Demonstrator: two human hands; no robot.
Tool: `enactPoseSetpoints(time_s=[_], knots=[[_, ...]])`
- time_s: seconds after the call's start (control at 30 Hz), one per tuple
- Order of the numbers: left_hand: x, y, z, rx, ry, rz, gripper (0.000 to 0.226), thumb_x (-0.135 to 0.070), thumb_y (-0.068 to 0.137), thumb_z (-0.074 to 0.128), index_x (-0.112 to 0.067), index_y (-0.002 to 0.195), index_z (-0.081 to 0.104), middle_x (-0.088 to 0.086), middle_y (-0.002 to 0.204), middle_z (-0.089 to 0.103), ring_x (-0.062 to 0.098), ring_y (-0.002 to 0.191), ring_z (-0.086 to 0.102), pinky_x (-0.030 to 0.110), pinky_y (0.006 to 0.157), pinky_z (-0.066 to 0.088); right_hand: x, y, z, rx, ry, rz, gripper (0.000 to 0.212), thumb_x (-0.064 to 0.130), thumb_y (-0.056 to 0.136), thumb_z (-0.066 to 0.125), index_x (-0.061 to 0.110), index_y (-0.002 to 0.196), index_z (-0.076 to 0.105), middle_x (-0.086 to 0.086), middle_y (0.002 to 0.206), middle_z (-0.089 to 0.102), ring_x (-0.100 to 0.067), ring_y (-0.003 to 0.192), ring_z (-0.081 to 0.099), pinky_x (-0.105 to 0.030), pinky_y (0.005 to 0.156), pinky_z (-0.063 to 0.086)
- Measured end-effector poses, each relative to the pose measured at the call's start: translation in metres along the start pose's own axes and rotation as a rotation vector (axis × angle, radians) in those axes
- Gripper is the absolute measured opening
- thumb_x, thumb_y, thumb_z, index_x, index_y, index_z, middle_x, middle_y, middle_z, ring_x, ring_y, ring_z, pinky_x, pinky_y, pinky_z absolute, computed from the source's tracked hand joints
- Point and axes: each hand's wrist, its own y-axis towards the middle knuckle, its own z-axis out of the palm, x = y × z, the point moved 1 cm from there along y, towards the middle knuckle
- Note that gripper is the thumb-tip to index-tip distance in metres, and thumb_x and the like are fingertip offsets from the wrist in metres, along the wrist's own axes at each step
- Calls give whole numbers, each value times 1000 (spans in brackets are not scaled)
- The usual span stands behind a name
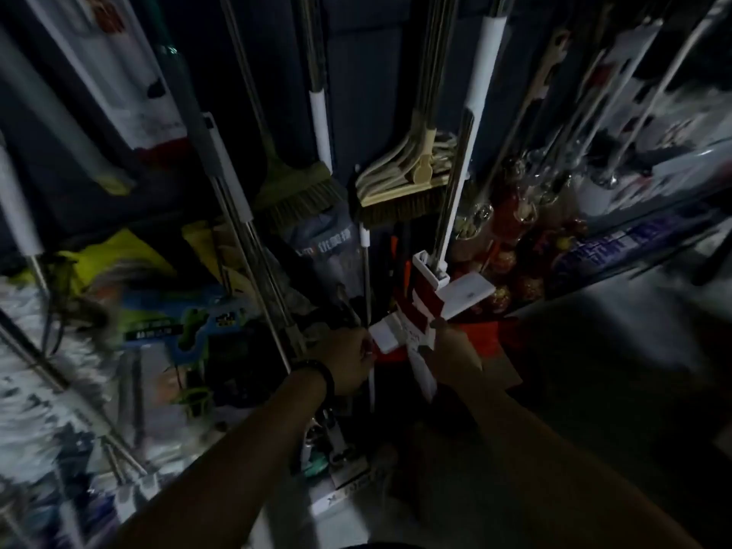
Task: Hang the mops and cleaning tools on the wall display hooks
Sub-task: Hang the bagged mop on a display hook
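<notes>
Mop head (pixel 467 297), label (pixel 422 307) blurred beyond reading, gripped by left hand (pixel 346 356) and right hand (pixel 451 352).

Left forearm (pixel 237 461) and right forearm (pixel 554 449) were bare along their whole visible length. A dark wristband (pixel 319 376), seemingly beaded, encircled the wrist just behind the left hand (pixel 348 360). The right hand (pixel 451 352) was bare; dim light obscured finer detail.

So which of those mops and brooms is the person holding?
The flat mop with the white head and red wrapper. The right hand grips its head, the left hand is at its end; the brooms above hang untouched.
</notes>
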Motion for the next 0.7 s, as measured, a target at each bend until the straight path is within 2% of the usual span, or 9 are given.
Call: enactPoseSetpoints(time_s=[0.07,0.13,0.2,0.27,0.33,0.43,0.5,0.63,0.7], knots=[[-12,9,3,16,5,-55,26,-32,104,52,-9,108,61,9,111,61,22,84,51,32,76,46,-1,21,0,17,20,32,56,30,98,67,11,145,44,-14,138,60,-34,126,61,-45,98,56],[-16,19,8,38,8,-90,30,-31,104,51,-5,109,65,12,108,65,28,89,61,34,78,50,2,42,1,60,41,59,61,34,97,69,11,147,43,-13,140,59,-33,128,60,-45,100,55],[-15,30,14,70,-1,-127,27,-29,102,53,-5,104,66,12,104,68,30,91,65,35,74,51,4,60,7,87,44,75,59,37,96,69,12,145,47,-11,135,63,-32,122,64,-47,95,57],[-14,37,16,61,5,-162,25,-33,99,56,-10,99,65,8,97,68,27,83,64,32,65,46,3,75,11,95,-7,96,51,41,96,67,15,137,53,-9,127,67,-32,115,67,-48,90,59],[-13,41,16,31,0,-198,24,-38,95,59,-15,97,64,5,93,68,25,80,64,29,64,42,2,85,15,86,-83,126,42,42,98,65,19,132,57,-8,120,69,-31,110,68,-47,86,60],[-11,45,19,4,-1,-209,22,-39,93,61,-18,99,63,4,96,68,24,86,65,34,70,49,-3,90,20,40,-95,145,21,26,98,65,19,117,64,-5,104,71,-30,98,71,-43,77,60],[-7,46,22,-16,-14,-204,17,-37,93,61,-21,99,63,1,98,67,23,89,66,38,76,54,-11,93,24,39,-20,132,13,17,98,61,16,109,66,-6,96,71,-30,92,72,-35,66,55],[1,43,23,-32,-49,-195,8,-35,97,59,-27,98,60,-3,100,65,20,91,63,39,80,56,-27,88,19,38,127,45,11,12,102,54,13,98,64,0,81,63,-20,77,65,-24,54,41],[4,42,16,-37,-78,-187,5,-33,97,59,-31,93,57,-5,96,64,19,90,64,40,80,57,-30,83,3,11,149,-19,10,10,103,56,13,100,66,0,84,65,-14,72,61,-22,55,40]])
